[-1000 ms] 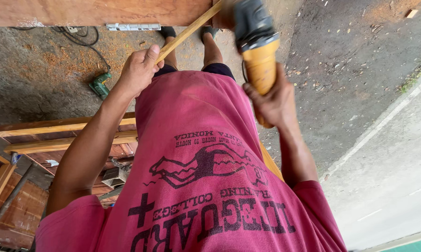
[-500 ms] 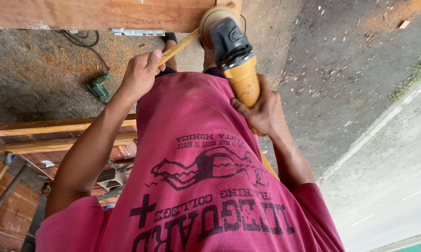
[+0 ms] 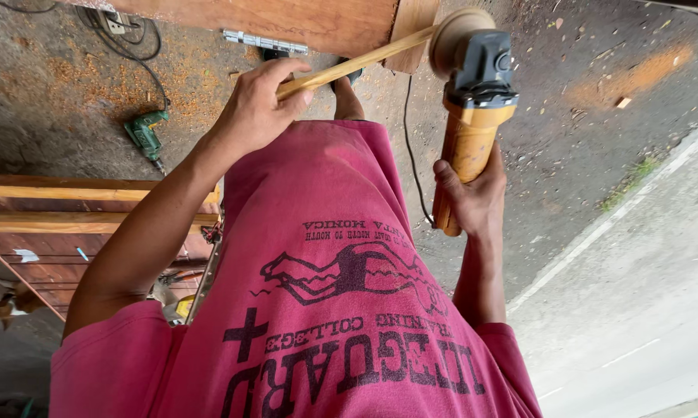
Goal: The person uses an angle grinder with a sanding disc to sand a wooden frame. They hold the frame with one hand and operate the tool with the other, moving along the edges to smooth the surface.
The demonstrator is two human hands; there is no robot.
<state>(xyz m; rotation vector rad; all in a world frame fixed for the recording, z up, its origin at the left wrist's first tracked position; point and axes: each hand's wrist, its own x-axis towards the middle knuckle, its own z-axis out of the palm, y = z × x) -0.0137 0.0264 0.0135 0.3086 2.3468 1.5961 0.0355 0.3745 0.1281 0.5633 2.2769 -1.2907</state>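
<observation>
Left hand (image 3: 257, 108) clamped on thin pale wooden stick (image 3: 356, 63), upper centre of frame. Right hand (image 3: 473, 197) closed around yellow-bodied angle grinder with black head (image 3: 473, 116), its sanding disc (image 3: 451, 35) touching the stick's end. Stick looks light, stiff; best gripped mid-length. Grinder looks heavy, so grip the body.

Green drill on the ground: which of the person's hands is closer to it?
Left. The left hand, gripping the wooden stick, is on the same side as the green drill; the right hand, holding the yellow grinder, is across the torso.
</observation>
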